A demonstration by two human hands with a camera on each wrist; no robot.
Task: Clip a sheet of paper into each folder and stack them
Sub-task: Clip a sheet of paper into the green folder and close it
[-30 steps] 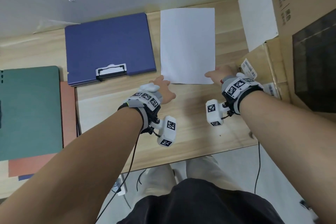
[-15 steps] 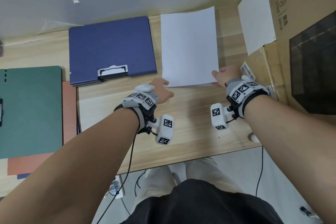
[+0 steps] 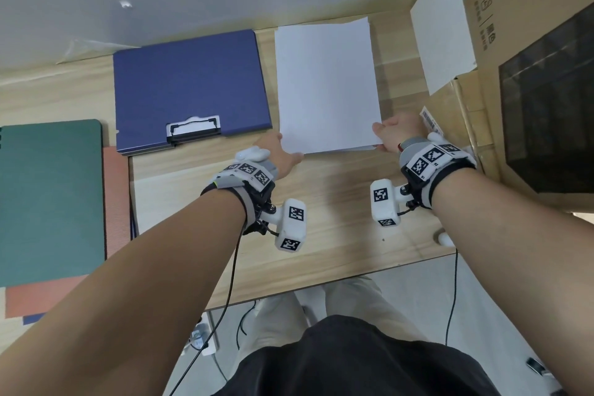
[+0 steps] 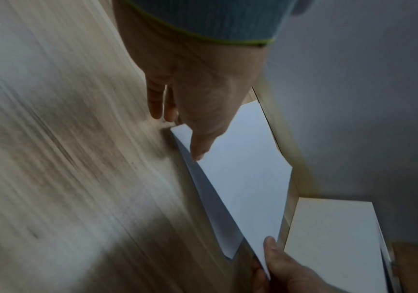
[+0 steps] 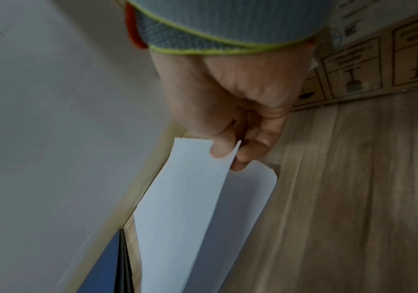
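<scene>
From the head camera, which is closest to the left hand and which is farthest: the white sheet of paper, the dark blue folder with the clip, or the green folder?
From the left hand:
1. White sheet of paper, touching the fingers, just right of the hand.
2. Dark blue folder with the clip, up and to the left.
3. Green folder, far left on the wooden table.

A light wooden desk (image 3: pixel 337 219) carries everything. A blue folder (image 3: pixel 189 87) lies closed at the far edge, its clip toward the near side. Just beside it, toward the right, lies white paper (image 3: pixel 324 87). At the left edge a green folder (image 3: pixel 48 199) rests on a reddish one (image 3: pixel 117 199). Cardboard boxes (image 3: pixel 527 42) stand along the right edge.
</scene>
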